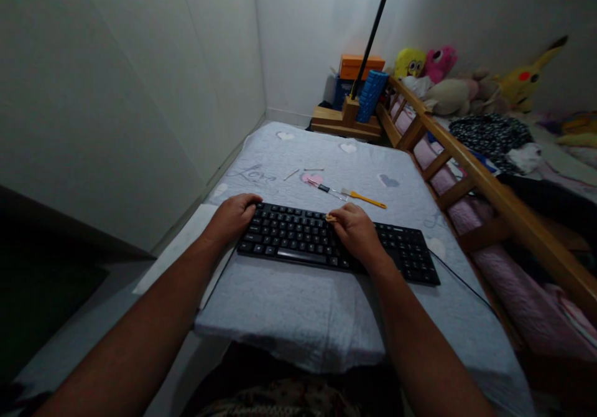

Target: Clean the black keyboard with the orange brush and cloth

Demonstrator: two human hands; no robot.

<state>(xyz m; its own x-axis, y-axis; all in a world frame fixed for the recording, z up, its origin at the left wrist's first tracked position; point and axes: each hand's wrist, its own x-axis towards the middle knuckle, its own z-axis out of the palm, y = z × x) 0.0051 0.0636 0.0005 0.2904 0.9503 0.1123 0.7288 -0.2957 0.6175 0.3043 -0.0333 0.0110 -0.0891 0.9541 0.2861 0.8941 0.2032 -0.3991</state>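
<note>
A black computer keyboard lies across the cloth-covered table. My left hand is closed on its left end, with the thumb along the top corner. Above the keys right of the middle, my right hand pinches a small tan piece, perhaps sponge or cloth, against the upper rows. The palm hides some of the keys. Beyond the keyboard lie a yellow-handled brush, a keycap puller with wire ends and two cotton swabs.
The light blue cloth covers the table. From the keyboard's right side a black cable runs off. A wooden bed rail borders the right, with stuffed toys on the bed. A wooden stand with a black pole is behind; a white wall rises at left.
</note>
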